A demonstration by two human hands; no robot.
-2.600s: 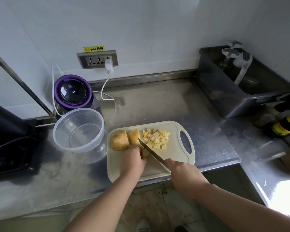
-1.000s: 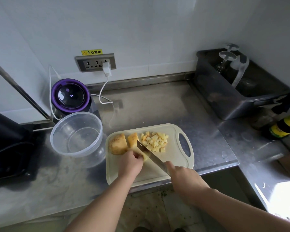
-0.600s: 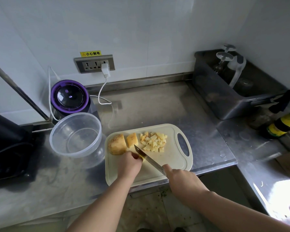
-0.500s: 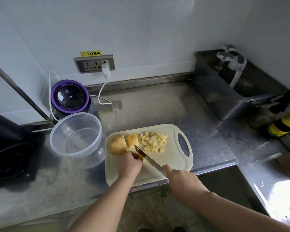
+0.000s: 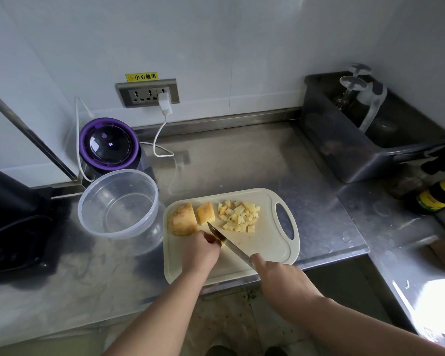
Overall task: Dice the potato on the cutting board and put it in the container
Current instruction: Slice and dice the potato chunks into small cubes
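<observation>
1. On the counter [image 5: 242, 163], head view: cutting board [image 5: 265, 242] lies at the front edge, handle slot to the right
2. Far side of the board, left to right: big skin-on potato chunk [image 5: 181, 223], smaller chunk [image 5: 206, 213] just beside it, pile of diced cubes [image 5: 239, 217]
3. left hand [image 5: 199, 250] curled knuckles-down, pinning another potato piece [image 5: 223, 244] that is mostly hidden under its fingers
4. right hand [image 5: 280, 278] clenched round the knife [image 5: 226, 240] handle; blade runs diagonally up-left against the left fingers, tip near the smaller chunk
5. Clear round container [image 5: 118, 237] stands just left of the board; all potato is on the board
6. Purple-lidded appliance [image 5: 109, 145] behind the container, dark bin [image 5: 344, 150] far right
</observation>
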